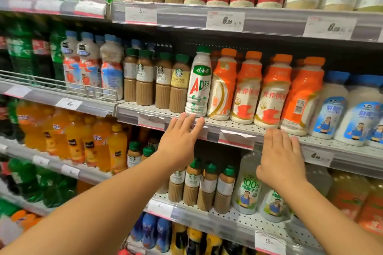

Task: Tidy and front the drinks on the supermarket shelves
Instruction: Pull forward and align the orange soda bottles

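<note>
Nothing but supermarket shelving [269, 16], tier above tier, across the full width. Splits into two bays at a joint left of centre, with the left bay's boards set a little lower than the right's. On the right bay, white perforated metal shelf boards [145, 107]. Along every front edge, a clear plastic price rail [186, 14] with a pink lower strip, holding white paper price tags [224, 21]; reads 6.80 on one, blurred on most others. On the left bay's middle board, a low wire front fence [51, 84]. Behind the middle tier, a dark back panel [269, 47]. Bright, even store light, with deeper shade under each board.
</note>
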Demonstrator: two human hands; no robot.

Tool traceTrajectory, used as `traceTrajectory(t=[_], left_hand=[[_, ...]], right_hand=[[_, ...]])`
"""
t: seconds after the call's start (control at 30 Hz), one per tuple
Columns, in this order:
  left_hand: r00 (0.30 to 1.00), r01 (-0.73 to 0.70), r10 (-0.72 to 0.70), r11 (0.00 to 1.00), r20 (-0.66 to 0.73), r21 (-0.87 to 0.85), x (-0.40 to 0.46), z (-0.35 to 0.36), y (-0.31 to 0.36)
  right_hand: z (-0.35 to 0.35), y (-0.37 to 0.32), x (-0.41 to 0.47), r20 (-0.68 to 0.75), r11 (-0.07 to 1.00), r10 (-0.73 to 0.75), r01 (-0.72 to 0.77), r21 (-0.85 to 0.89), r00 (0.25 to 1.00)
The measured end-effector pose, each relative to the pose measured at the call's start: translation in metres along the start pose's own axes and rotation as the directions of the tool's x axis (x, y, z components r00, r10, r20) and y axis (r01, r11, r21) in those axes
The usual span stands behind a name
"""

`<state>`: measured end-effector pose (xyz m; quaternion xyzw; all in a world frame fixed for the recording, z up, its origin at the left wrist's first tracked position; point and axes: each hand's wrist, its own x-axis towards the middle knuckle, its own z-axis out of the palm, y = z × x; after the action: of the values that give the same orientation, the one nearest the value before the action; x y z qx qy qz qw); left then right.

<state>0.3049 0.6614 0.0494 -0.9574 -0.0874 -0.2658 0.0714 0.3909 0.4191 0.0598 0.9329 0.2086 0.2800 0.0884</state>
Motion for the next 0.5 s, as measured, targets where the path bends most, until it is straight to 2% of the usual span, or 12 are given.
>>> traceTrajectory(t=[0.2, 0.27, 0.33, 0.5], left_hand=[[0.979, -0.037, 0.026, 0.998, 0.203, 0.05, -0.005, -0.03, -0.005], [0.979, -0.049, 0.036, 0.997, 0.2, 0.056, -0.015, -0.038, -0.016], [0.983, -0.02, 0.012, 0.999, 0.181, 0.042, -0.026, -0.043, -0.034], [0.981, 0.072, -0.083, 0.995, 0.173, 0.069, -0.046, -0.052, -0.104]], right_hand=[[-0.015, -0.001, -0.003, 0.079, 0.998, 0.003, -0.007, 0.06, 0.997], [-0.03, -0.004, -0.001, 0.12, 0.99, 0.013, -0.03, 0.139, 0.993], [-0.045, -0.016, 0.0, 0.097, 0.974, 0.004, -0.026, 0.227, 0.995], [-0.079, -0.108, 0.005, -0.09, 0.859, -0.254, 0.268, 0.436, 0.963]])
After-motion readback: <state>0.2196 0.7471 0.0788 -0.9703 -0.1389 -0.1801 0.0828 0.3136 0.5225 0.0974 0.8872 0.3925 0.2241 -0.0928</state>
